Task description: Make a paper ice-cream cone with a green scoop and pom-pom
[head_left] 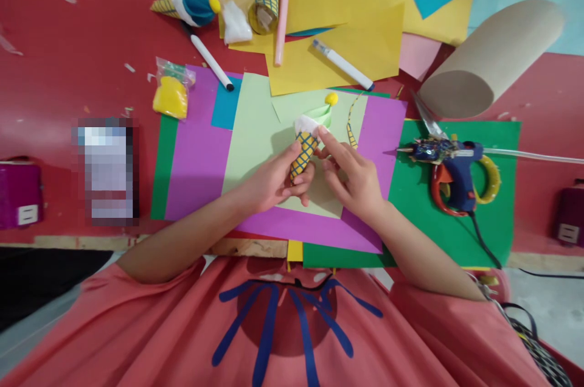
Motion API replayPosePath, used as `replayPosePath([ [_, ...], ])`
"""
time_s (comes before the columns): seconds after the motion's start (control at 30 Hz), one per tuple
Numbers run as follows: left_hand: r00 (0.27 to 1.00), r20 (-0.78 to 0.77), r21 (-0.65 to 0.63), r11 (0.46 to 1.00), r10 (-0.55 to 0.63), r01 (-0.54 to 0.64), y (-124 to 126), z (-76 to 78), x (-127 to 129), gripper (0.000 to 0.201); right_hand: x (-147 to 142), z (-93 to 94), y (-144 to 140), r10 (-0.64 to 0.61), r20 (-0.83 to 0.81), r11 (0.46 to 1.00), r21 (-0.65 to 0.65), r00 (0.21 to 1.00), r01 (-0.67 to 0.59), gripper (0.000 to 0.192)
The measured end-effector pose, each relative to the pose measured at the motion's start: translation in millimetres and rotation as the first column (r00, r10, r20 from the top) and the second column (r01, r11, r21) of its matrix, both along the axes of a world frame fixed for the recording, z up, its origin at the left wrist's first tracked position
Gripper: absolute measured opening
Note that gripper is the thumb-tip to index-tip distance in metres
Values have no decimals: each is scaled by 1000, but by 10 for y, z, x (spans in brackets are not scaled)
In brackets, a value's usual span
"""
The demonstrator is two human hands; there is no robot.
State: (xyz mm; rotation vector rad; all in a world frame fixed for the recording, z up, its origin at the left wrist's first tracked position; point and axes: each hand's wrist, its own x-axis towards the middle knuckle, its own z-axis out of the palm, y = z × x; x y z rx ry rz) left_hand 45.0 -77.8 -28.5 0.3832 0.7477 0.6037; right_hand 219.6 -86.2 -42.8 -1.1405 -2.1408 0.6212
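My left hand is closed around a small paper ice cream cone, yellow with a dark blue criss-cross pattern, tip tilted down toward me. A white band rings the cone's mouth. Above it rises a pale green swirled top, with a yellow ball at its end. My right hand lays its index fingertip on the white band, its fingers apart; its thumb is mostly hidden. Beneath both hands lies a pale green sheet over a purple sheet. A patterned paper strip rests beside the cone.
At right, a glue gun lies over scissors, with a cardboard tube behind. Toward the back are a blue-topped ice cream model, another cone, markers and bagged yellow clay. A blurred phone lies left.
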Motion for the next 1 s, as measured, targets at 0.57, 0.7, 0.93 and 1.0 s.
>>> replayPosePath([
  [0.57,999,39,74,997,-14,11,-12,-44,-1,48,-18,-38,-27,45,17,999,11,999,-45,52],
  [0.7,999,49,93,996,-13,8,-20,-67,-13,48,-22,-27,-30,75,14,997,19,997,-75,49],
  [0.93,999,40,60,998,-33,31,-15,-80,-24,49,-17,7,-31,110,-30,993,-34,993,-111,47],
  [1.0,998,45,39,998,-50,48,-10,-68,-23,50,-9,15,-29,126,-50,990,-54,991,-128,48],
])
